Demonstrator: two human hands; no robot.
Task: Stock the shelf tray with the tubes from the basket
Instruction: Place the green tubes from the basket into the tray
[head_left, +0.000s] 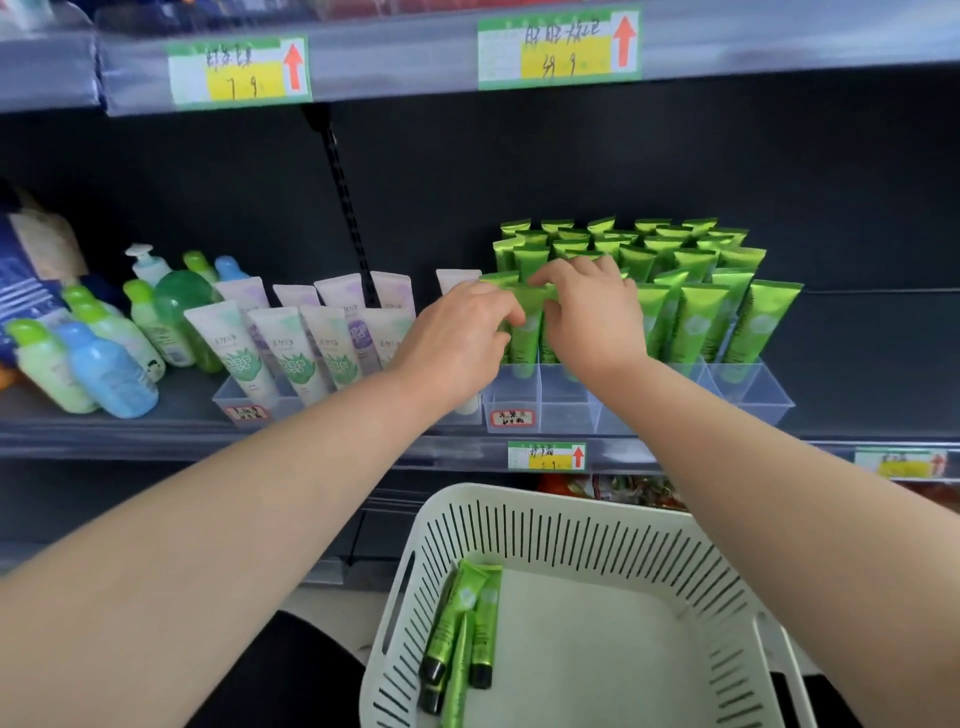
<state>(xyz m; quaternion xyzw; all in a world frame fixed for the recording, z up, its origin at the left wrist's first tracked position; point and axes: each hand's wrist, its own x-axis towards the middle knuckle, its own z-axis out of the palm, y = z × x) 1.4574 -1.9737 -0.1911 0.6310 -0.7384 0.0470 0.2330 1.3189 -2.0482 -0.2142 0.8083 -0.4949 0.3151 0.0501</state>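
A clear divided shelf tray (566, 410) on the middle shelf holds several upright green tubes (696, 322). Both hands are at its front left corner. My left hand (457, 343) and my right hand (592, 312) pinch the flat crimped top of one green tube (524, 332) that stands upright in a front compartment. Below, a white slotted basket (691, 566) holds three green tubes (462, 639) lying against its left wall.
A second clear tray (234, 402) to the left carries pale tubes (296, 343). Further left stand green and blue bottles (104, 364). Price labels hang on the shelf edges (545, 457). The upper shelf (415, 57) overhangs close above the tubes.
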